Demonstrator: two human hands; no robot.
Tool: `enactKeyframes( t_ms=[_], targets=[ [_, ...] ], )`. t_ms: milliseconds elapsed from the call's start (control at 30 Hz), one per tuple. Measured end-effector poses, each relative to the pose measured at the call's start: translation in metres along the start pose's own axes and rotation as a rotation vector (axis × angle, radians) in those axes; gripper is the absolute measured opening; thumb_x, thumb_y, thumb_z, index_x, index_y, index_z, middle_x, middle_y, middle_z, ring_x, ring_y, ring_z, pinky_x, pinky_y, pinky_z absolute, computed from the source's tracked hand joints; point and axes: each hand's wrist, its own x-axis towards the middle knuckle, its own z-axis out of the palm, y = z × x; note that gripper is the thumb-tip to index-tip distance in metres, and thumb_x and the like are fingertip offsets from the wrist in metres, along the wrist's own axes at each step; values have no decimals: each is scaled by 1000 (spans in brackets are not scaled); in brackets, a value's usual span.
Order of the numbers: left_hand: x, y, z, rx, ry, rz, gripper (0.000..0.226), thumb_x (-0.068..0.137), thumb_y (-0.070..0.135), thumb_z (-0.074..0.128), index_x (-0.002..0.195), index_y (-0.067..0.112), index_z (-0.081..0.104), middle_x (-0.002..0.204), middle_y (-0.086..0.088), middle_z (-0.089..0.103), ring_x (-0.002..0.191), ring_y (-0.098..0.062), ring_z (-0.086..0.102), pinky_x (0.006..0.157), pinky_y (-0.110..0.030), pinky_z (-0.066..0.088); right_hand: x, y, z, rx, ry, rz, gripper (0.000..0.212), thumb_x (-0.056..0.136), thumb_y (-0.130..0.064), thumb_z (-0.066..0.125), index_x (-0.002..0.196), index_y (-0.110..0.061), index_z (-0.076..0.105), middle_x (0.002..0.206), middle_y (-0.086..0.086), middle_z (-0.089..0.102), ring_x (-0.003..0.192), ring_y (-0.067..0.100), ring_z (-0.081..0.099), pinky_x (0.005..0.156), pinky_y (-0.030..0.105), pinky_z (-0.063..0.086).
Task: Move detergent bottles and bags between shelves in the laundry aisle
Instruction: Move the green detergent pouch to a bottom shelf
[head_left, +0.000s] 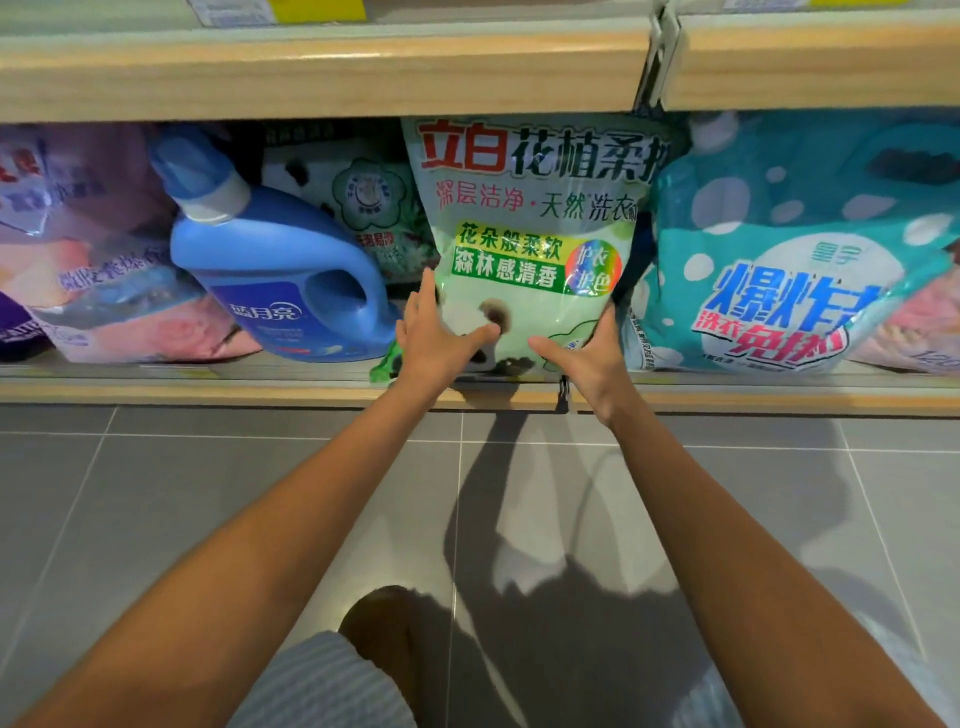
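Observation:
A pale green detergent bag (530, 218) with red and green lettering stands upright on the bottom shelf (260, 391), its top reaching the board above. My left hand (434, 332) grips its lower left edge, thumb across the front. On the lower right edge sits my right hand (587, 358), thumb on the front and fingers behind the side. A blue detergent bottle (280, 280) with a handle leans just left of the bag. Behind it, a second green bag (369, 202) is partly hidden.
A teal bag (779, 280) with white dots presses against the green bag's right side. Pink and purple bags (88, 260) fill the shelf's left end. The upper shelf board (322, 73) hangs low overhead. Grey floor tiles (156, 493) lie below, with my knee (384, 623) above them.

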Motion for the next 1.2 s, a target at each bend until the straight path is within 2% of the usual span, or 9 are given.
enactKeyframes(
  t_ms=[167, 300, 400, 567, 767, 933, 1067, 1133, 1200],
  targets=[
    [6, -3, 11, -249, 27, 59, 61, 66, 13, 75, 122, 22, 54, 128, -11, 57, 123, -27, 52, 103, -51, 43, 9, 9, 4, -22, 112, -1, 78, 63, -14, 87, 131, -13, 49, 130, 13, 55, 120, 27, 56, 101, 46, 48],
    [17, -6, 20, -332, 15, 89, 55, 71, 7, 73, 103, 43, 48, 116, -6, 61, 110, -22, 61, 97, -50, 49, 21, 10, 3, -165, 198, -89, 78, 59, -24, 87, 129, -13, 54, 123, 7, 55, 116, 22, 52, 102, 40, 47],
    [26, -11, 25, -356, 15, 65, 55, 72, 7, 74, 114, 30, 47, 119, -6, 61, 110, -20, 61, 97, -46, 50, 26, 10, 6, -190, 231, -70, 79, 59, -29, 86, 130, -18, 54, 119, 0, 54, 117, 18, 50, 103, 32, 44],
    [33, -13, 29, -389, 46, -2, 61, 72, 10, 78, 126, 15, 49, 124, -10, 62, 113, -23, 61, 98, -46, 50, 34, 5, 9, -210, 248, -22, 81, 59, -33, 86, 132, -21, 52, 124, 6, 58, 115, 16, 53, 103, 36, 45],
    [33, -8, 26, -443, 31, -44, 61, 74, 4, 77, 128, 11, 50, 121, -10, 64, 106, -21, 63, 93, -41, 54, 33, 4, 15, -120, 229, -24, 82, 64, -22, 85, 136, -16, 47, 129, 10, 57, 120, 24, 54, 104, 42, 45],
    [33, -12, 9, -359, -164, -31, 64, 86, 2, 64, 143, 15, 38, 138, -14, 50, 125, -28, 52, 104, -42, 45, 28, 6, 13, -81, 154, -3, 84, 69, -17, 83, 141, -14, 39, 136, 12, 53, 125, 27, 53, 106, 45, 44],
    [15, -15, -7, -290, -148, -61, 61, 88, 4, 62, 142, 14, 38, 126, -1, 56, 105, -13, 57, 78, -7, 45, 22, 4, 15, -137, 158, 45, 80, 75, -13, 77, 142, -7, 34, 140, 14, 48, 130, 31, 46, 110, 48, 38],
    [2, -22, -16, -239, -107, -92, 49, 89, 10, 62, 136, 12, 46, 114, 2, 56, 105, -15, 58, 79, -11, 43, 11, 2, 19, -183, 195, 88, 71, 77, -13, 75, 136, -2, 37, 138, 17, 49, 129, 33, 46, 110, 49, 36],
    [-9, -35, -27, -202, -109, -155, 43, 91, 17, 61, 132, 9, 51, 117, -1, 58, 111, -18, 57, 85, -21, 41, -3, 0, 30, -157, 254, 138, 52, 78, -12, 73, 121, 0, 46, 126, 21, 55, 120, 35, 51, 104, 49, 41]
  ],
)
